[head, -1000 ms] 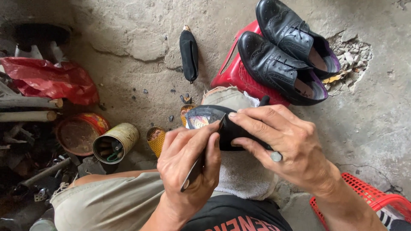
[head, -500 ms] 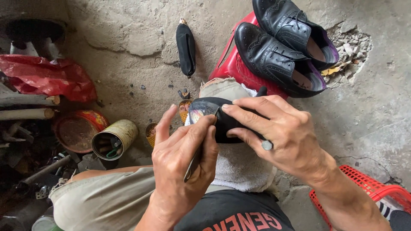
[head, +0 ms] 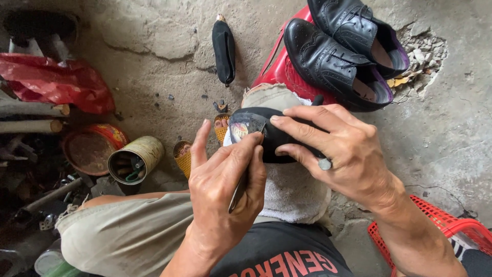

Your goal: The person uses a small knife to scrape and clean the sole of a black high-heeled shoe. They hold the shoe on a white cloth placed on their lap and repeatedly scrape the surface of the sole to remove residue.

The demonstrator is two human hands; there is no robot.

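Your left hand (head: 225, 190) has slid its thin tool (head: 240, 187) up to the worn heel of the black shoe (head: 271, 136); your right hand (head: 338, 151) stays clamped around that shoe on your towel-covered knee (head: 292, 192).

The shoe (head: 277, 138) under the right hand (head: 348, 159) looks like smooth black leather (its heel is scuffed and dull). Below both hands lies a soft, fuzzy white towel (head: 292, 195). Beyond the left hand (head: 225, 200), the floor (head: 154, 46) is rough, cracked concrete.
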